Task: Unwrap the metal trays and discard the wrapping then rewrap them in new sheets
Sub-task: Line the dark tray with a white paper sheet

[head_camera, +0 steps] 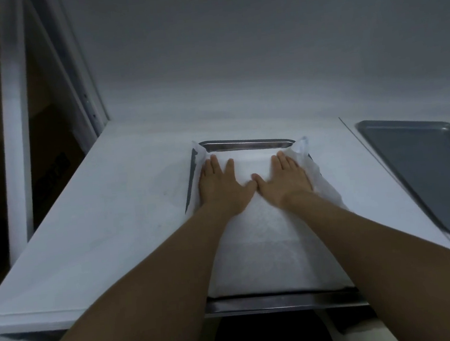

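"Smoothing the thin white wrapping sheet [270, 243] over the shiny rectangular metal tray [246, 143], is that the step?"

"Looks so: rewrapping. The tray sits on the white worktop [117, 209], its near edge overhanging the front. The sheet covers all but the far rim."

"And the hands?"

"Left hand [224, 187] and right hand [285, 177] lie palm-down side by side at the sheet's far end, fingers [215, 165] straight and released, gripping nothing."

"Next?"

"I'd judge the loose paper bunched at the far corners and along the right side needs folding and tucking round the rim. The flat grey tray [435, 170] to the right, bare, probably waits its turn."
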